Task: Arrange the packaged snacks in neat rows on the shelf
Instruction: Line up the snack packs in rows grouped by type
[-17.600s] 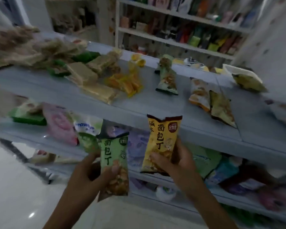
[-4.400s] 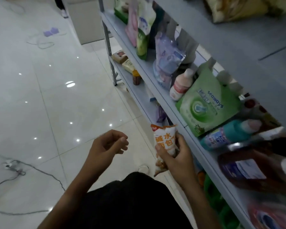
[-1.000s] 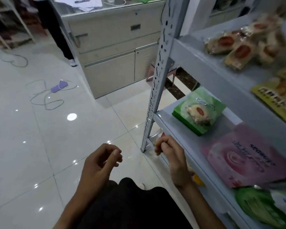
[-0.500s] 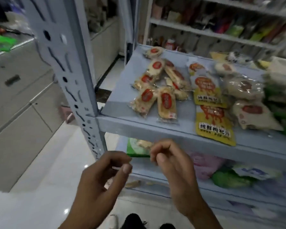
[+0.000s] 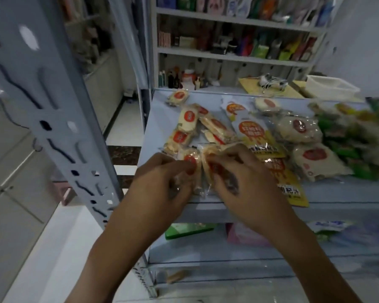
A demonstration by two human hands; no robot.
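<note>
Far to the left of the grip stands the perforated upright post of the rack. Next comes the left hand, its fingers curled onto a clear-wrapped cake with a red label, the left cake, at the front edge of the shelf. Touching it on the right is the right cake, pinched under the fingertips of the right hand. Both hands appear closed on their packets, though the wrappers blur where the fingers meet them.

Just beyond the grip, more of the same cakes lie in a loose heap, overlapping at odd angles. To the right of the grip lie yellow sachets, one overhanging the front edge, then round white packets, and further right green packs, blurred.

The step in hand looks like squaring up the first two cakes side by side at the front, the start of a row; most of the shelf is still untidy. The next move likely calls for setting this pair parallel and flush with the edge, then drawing cakes from the heap behind one at a time, without dragging the slippery wrappers out of line.
</note>
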